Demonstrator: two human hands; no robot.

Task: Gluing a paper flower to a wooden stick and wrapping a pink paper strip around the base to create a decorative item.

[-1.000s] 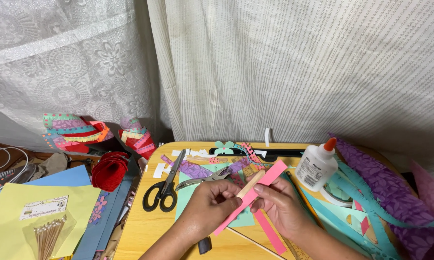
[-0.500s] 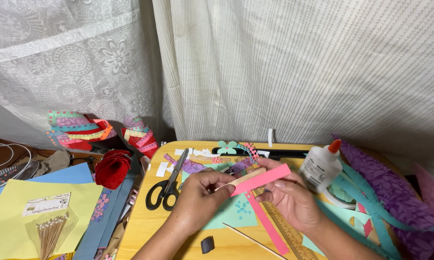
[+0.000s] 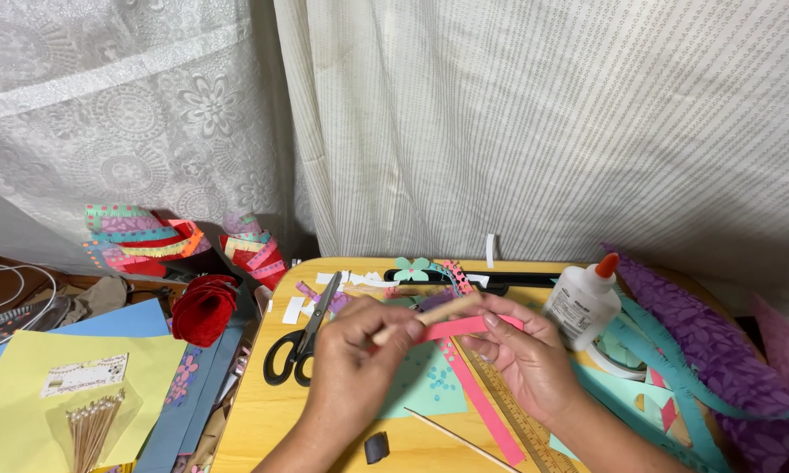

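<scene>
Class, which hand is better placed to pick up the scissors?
Left. The left hand sits right beside the scissors; the right hand, pinching the pink paper strip, lies farther away.

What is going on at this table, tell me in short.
A person is working with craft paper over a small wooden table. The left hand and right hand together hold a pink paper strip against a wooden stick. Black scissors lie to the left, a glue bottle stands to the right, and paper scraps lie all around.
</scene>
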